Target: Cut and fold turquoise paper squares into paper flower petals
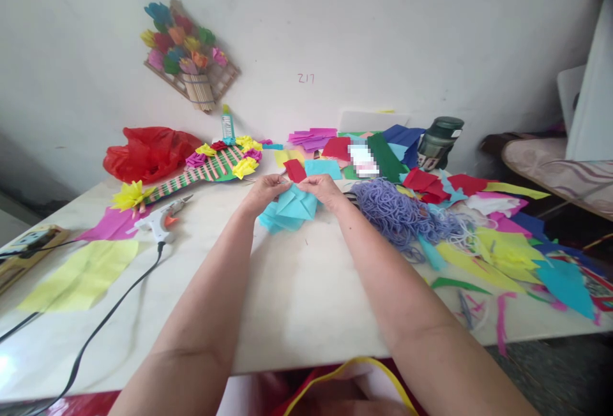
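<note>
Light blue crepe paper pieces [290,210], layered and partly folded, are between my hands over the middle of the table. My left hand [265,191] pinches their upper left edge with closed fingers. On the other side, my right hand [324,189] is closed on the upper right edge, thumb and fingers together. Just beyond my fingertips lie a small red paper piece [294,170] and a flat light blue sheet [324,169]. A tangled heap of purple yarn [390,208] sits to the right of my right hand.
A white glue gun [160,221] with a black cord lies at left, near a yellow paper sheet [83,274]. Behind it rests a guitar-shaped craft [211,170] with paper flowers. A dark bottle [439,141] stands at back right. Paper scraps [512,253] cover the right side.
</note>
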`<action>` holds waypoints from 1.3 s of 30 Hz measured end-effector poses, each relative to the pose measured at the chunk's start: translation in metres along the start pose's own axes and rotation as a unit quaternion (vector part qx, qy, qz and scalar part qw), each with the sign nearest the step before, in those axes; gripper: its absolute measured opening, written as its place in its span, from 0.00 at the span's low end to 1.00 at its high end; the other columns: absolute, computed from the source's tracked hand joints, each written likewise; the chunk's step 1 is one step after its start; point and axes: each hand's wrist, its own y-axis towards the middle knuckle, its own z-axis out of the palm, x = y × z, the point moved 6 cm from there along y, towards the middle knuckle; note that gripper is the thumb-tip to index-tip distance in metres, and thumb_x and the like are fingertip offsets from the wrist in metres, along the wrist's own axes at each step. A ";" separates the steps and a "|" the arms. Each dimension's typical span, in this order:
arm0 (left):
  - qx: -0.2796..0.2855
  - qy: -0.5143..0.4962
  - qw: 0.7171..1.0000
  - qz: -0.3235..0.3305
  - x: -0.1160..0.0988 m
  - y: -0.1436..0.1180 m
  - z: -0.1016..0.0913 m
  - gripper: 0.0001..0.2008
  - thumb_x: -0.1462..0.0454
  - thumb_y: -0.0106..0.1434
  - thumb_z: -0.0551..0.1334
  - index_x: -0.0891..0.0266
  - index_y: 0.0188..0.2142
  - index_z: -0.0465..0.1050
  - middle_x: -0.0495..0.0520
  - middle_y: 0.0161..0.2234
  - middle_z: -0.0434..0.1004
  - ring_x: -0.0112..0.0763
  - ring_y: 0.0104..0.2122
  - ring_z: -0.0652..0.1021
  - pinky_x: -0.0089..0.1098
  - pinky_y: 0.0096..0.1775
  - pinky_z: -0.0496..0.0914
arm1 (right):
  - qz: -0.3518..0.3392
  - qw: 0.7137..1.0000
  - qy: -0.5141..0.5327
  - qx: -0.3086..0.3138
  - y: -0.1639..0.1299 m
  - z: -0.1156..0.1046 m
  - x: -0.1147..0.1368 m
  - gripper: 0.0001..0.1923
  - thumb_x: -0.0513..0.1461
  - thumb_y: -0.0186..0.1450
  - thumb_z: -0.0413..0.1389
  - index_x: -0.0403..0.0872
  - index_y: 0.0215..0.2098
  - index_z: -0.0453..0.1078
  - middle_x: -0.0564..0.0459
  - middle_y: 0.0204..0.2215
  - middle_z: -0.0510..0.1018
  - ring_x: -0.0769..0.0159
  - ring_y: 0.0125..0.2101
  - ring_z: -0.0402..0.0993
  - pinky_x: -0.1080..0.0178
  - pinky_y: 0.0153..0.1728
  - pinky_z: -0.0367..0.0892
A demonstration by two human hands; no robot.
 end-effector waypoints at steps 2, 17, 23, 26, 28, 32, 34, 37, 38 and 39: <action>0.002 -0.010 1.000 -0.002 0.001 0.000 0.000 0.16 0.53 0.46 0.65 0.65 0.22 0.66 0.44 0.16 0.61 0.18 0.16 0.61 0.23 0.20 0.56 | -0.005 1.000 0.000 -0.005 0.001 -0.001 -0.001 0.14 0.45 0.44 0.62 0.42 0.21 0.72 0.57 0.18 0.72 0.72 0.22 0.65 0.67 0.28 0.60; -0.036 0.033 0.999 0.023 -0.007 -0.001 -0.001 0.18 0.52 0.45 0.66 0.65 0.21 0.68 0.44 0.15 0.59 0.18 0.16 0.59 0.24 0.19 0.53 | -0.011 1.000 0.003 0.011 0.002 0.000 -0.005 0.15 0.47 0.47 0.61 0.42 0.23 0.73 0.55 0.20 0.74 0.71 0.23 0.67 0.68 0.26 0.62; -0.064 0.022 0.997 0.026 -0.002 0.002 -0.008 0.17 0.52 0.46 0.65 0.65 0.21 0.68 0.43 0.15 0.59 0.18 0.16 0.59 0.24 0.19 0.54 | 0.016 0.999 0.029 0.002 0.002 -0.008 -0.010 0.15 0.47 0.48 0.61 0.43 0.26 0.73 0.57 0.17 0.72 0.73 0.17 0.64 0.69 0.19 0.58; -0.054 0.005 0.998 0.012 -0.001 0.001 -0.008 0.17 0.53 0.46 0.66 0.65 0.24 0.69 0.43 0.15 0.61 0.18 0.16 0.61 0.23 0.19 0.55 | 0.022 0.999 0.033 -0.011 0.003 -0.010 -0.013 0.15 0.47 0.46 0.61 0.43 0.23 0.71 0.58 0.15 0.70 0.73 0.16 0.62 0.68 0.18 0.58; -0.047 0.000 0.999 0.003 0.000 0.000 -0.007 0.17 0.53 0.45 0.66 0.65 0.25 0.70 0.44 0.16 0.62 0.19 0.16 0.62 0.23 0.20 0.56 | 0.021 0.999 0.029 -0.020 0.003 -0.009 -0.011 0.15 0.46 0.46 0.62 0.43 0.22 0.70 0.58 0.15 0.69 0.74 0.16 0.62 0.68 0.19 0.59; -0.061 0.020 0.998 0.011 0.001 0.001 -0.010 0.17 0.53 0.44 0.67 0.65 0.23 0.69 0.44 0.15 0.61 0.18 0.16 0.61 0.23 0.19 0.55 | 0.020 0.999 0.019 -0.023 0.000 -0.006 -0.006 0.15 0.47 0.45 0.62 0.43 0.21 0.68 0.58 0.15 0.69 0.74 0.17 0.62 0.69 0.19 0.59; -0.070 0.027 0.997 0.019 0.000 0.002 -0.011 0.17 0.52 0.44 0.67 0.65 0.22 0.68 0.44 0.14 0.61 0.18 0.16 0.60 0.23 0.19 0.55 | 0.019 0.999 0.025 -0.006 -0.001 -0.005 -0.005 0.16 0.48 0.46 0.61 0.44 0.21 0.68 0.58 0.14 0.69 0.73 0.16 0.63 0.69 0.19 0.60; -0.082 0.024 0.996 0.022 -0.002 0.002 -0.012 0.18 0.53 0.43 0.67 0.66 0.22 0.69 0.44 0.14 0.60 0.18 0.16 0.60 0.23 0.19 0.54 | 0.023 0.999 0.029 0.022 0.000 -0.003 -0.006 0.17 0.50 0.48 0.60 0.44 0.21 0.69 0.58 0.14 0.69 0.72 0.16 0.64 0.68 0.18 0.61; -0.084 0.016 0.996 0.022 -0.002 0.002 -0.012 0.17 0.53 0.43 0.67 0.66 0.22 0.69 0.44 0.14 0.60 0.18 0.16 0.60 0.23 0.18 0.54 | 0.025 0.999 0.028 0.023 0.000 -0.004 -0.007 0.17 0.50 0.47 0.60 0.44 0.21 0.69 0.57 0.15 0.69 0.72 0.16 0.64 0.67 0.18 0.61; -0.085 0.004 0.996 0.023 -0.003 0.001 -0.012 0.17 0.53 0.44 0.67 0.66 0.23 0.70 0.44 0.15 0.60 0.18 0.16 0.60 0.23 0.18 0.53 | 0.027 0.999 0.026 0.017 0.001 -0.004 -0.008 0.16 0.49 0.47 0.61 0.44 0.22 0.69 0.57 0.15 0.69 0.71 0.16 0.64 0.67 0.18 0.61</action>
